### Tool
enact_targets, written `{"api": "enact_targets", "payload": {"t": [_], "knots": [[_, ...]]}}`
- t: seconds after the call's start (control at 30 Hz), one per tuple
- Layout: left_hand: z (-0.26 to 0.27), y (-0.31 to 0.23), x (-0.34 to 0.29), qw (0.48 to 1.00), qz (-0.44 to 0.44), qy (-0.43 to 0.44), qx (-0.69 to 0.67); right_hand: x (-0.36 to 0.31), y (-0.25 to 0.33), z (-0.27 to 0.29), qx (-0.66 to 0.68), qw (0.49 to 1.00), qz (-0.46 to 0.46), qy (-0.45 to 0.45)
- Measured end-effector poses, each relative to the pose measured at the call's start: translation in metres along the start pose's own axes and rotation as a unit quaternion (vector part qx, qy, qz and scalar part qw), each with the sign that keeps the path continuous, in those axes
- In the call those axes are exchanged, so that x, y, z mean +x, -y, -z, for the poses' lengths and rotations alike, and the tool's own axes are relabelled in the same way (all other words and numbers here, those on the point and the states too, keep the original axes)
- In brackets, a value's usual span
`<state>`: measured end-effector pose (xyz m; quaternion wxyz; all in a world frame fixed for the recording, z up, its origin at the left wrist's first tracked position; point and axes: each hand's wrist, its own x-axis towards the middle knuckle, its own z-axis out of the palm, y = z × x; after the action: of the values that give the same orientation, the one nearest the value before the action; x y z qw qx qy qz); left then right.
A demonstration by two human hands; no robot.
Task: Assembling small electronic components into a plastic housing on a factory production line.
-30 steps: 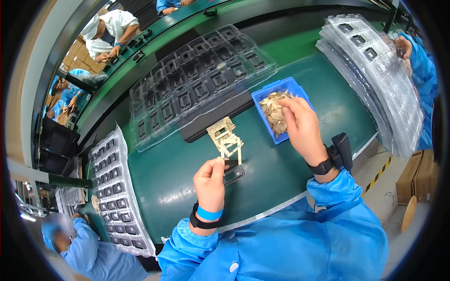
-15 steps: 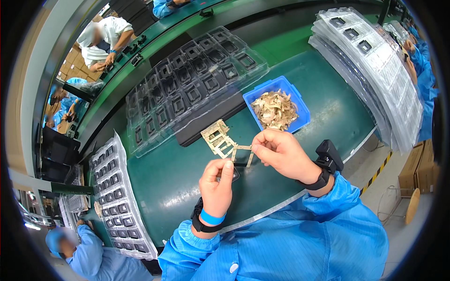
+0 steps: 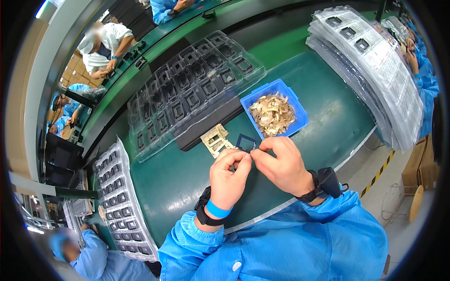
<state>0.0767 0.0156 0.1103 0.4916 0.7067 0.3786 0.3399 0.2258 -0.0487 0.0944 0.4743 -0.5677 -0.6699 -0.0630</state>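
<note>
A thin black rectangular frame [image 3: 246,142] stands tilted between my hands, its lower edge at my fingertips. My left hand [image 3: 229,175] pinches that edge with thumb and forefinger. From the other side, my right hand [image 3: 281,161] has its thumb and finger closed at the frame's lower right corner; whether something small is also between them is hidden. Just beyond my left fingers lies a beige stack of sheet with cut-out windows [image 3: 215,139]. Close past my right hand sits a blue bin [image 3: 300,112] full of crumpled beige strips [image 3: 273,114].
Beyond the bin and sheet, clear plastic trays [image 3: 197,79] with black frames rest by a dark bar [image 3: 211,122]. Another filled tray [image 3: 124,201] lies at left, stacked trays [image 3: 365,70] at right. Other people work around the green table [image 3: 173,187].
The beige frame-shaped strip stretched between my hands is no longer visible there; the black frame now shows raised between them. My hands have come closer together.
</note>
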Motion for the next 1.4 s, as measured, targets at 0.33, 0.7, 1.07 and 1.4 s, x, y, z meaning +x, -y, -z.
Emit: {"api": "enact_targets", "payload": {"t": [0.33,0.7,1.07,1.4], "knots": [[-0.017,0.008,0.020,0.995,-0.076,-0.008,0.067,-0.002,-0.011,0.016,0.129,0.971,-0.194,-0.047],[-0.039,0.009,0.060,0.991,-0.074,-0.018,0.107,-0.004,-0.033,0.048,0.066,0.955,-0.244,-0.153],[-0.025,-0.003,0.033,0.987,0.110,0.012,-0.117,-0.010,-0.014,0.015,-0.069,0.996,0.009,-0.057],[0.021,0.006,-0.004,0.993,0.086,-0.015,-0.082,0.017,0.002,0.016,0.206,0.933,-0.290,0.061]]}}
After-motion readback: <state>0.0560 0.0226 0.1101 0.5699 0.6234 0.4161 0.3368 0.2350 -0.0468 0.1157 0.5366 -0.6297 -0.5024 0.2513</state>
